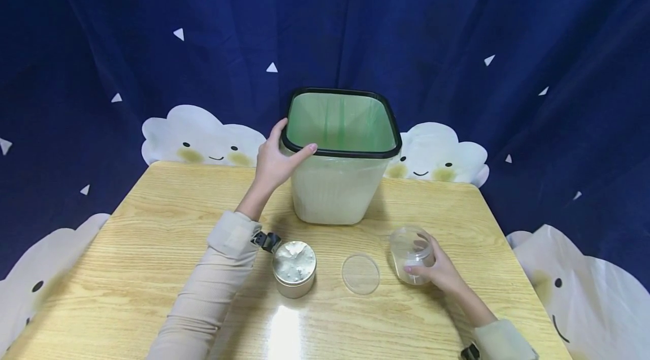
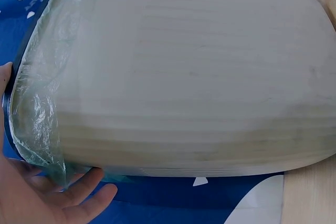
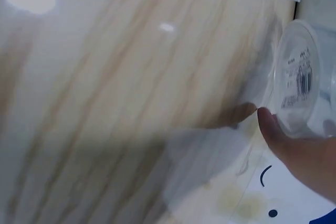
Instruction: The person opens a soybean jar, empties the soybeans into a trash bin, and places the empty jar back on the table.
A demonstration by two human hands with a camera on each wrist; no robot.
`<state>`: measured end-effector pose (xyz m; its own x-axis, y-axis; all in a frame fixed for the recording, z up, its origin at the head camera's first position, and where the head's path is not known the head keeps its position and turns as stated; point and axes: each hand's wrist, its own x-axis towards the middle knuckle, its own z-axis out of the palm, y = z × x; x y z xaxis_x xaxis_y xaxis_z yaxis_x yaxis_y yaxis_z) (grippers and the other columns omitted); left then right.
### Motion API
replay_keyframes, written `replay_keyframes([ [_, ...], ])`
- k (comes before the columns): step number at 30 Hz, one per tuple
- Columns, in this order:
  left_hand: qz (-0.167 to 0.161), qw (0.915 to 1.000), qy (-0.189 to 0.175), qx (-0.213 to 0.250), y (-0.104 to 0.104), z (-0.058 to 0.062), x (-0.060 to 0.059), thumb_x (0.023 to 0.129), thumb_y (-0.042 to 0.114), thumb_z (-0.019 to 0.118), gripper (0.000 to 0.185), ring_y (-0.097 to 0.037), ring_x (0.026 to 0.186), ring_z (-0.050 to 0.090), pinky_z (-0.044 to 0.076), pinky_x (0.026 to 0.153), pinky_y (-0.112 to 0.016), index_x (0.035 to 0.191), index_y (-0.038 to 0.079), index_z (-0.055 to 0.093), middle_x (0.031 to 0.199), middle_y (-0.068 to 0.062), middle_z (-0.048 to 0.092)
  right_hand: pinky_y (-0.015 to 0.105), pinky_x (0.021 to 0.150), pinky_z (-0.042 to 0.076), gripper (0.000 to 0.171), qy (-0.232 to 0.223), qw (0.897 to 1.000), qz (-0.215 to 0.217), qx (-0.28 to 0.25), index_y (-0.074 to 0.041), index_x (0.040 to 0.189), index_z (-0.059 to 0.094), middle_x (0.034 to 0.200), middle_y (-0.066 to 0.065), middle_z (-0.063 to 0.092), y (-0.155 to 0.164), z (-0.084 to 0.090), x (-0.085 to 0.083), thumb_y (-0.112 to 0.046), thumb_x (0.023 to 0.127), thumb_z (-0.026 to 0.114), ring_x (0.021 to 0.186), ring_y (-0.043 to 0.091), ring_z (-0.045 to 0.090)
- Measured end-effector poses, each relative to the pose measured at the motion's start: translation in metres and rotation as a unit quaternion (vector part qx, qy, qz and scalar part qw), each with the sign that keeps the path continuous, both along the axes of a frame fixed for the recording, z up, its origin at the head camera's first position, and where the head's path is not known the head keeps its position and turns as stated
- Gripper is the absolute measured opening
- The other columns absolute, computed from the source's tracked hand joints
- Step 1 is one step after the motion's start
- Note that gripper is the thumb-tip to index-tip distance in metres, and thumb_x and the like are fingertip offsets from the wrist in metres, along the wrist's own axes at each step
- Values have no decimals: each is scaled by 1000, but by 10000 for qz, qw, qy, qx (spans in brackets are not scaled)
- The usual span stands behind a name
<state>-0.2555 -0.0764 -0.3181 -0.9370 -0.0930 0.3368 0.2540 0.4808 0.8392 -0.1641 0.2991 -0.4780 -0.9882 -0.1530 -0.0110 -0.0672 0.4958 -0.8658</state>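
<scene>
My left hand (image 1: 275, 161) grips a pale trash bin (image 1: 335, 191) at the left front corner of its black rim. The thumb lies over the rim, and the other fingers are against the outer side. A green plastic bag lines the bin; its folded edge (image 2: 39, 114) hangs below the rim in the left wrist view. To the right, my right hand (image 1: 439, 270) holds a clear plastic jar (image 1: 404, 250) tilted over the table. The right wrist view shows a barcode label (image 3: 299, 80) on it. A clear round lid (image 1: 360, 273) lies flat beside the jar.
A round tin (image 1: 294, 268) with a crinkled silver top stands close to my left forearm. The wood-grain table (image 1: 193, 196) ends at a dark blue curtain (image 1: 228, 21) with white clouds and triangles behind the bin.
</scene>
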Motion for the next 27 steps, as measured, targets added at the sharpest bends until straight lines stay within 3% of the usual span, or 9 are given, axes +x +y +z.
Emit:
replay_keyframes([
  [7, -16, 10000, 33, -23, -1, 0, 0, 73, 52, 68, 87, -29, 126, 35, 30, 101, -44, 142, 15, 31, 140, -13, 37, 44, 90, 36, 92, 110, 9993, 216, 283, -6, 140, 26, 126, 25, 43, 14, -3, 8, -14, 66, 80, 115, 41, 42],
  [15, 0, 10000, 15, -31, -2, 0, 0, 73, 52, 68, 87, -29, 126, 35, 30, 100, -44, 142, 15, 31, 140, -13, 37, 54, 97, 27, 100, 114, 9994, 332, -54, 3, 139, 22, 130, 29, 38, 22, -9, 12, -5, 60, 82, 118, 44, 37],
  [19, 6, 10000, 29, -44, -1, -1, -1, 72, 52, 68, 87, -29, 125, 36, 31, 100, -44, 142, 15, 31, 139, -14, 38, 39, 90, 41, 100, -5, 9994, 282, -191, 1, 140, 17, 131, 30, 35, 24, -4, 15, -3, 63, 80, 115, 44, 39],
  [23, -6, 10000, 64, -35, -1, -1, 0, 72, 52, 69, 87, -29, 125, 37, 31, 100, -43, 141, 15, 31, 138, -15, 39, 25, 82, 45, 98, 140, 9984, 341, -439, 0, 141, 14, 133, 30, 32, 25, 6, 17, 1, 67, 77, 114, 29, 43],
  [27, -13, 10000, 52, -27, -1, -1, 0, 72, 52, 68, 87, -29, 125, 36, 31, 100, -43, 142, 16, 31, 139, -14, 39, 21, 84, 43, 96, 570, 9958, 543, -462, -1, 142, 16, 134, 28, 33, 27, 16, 18, 2, 68, 76, 113, 5, 42],
])
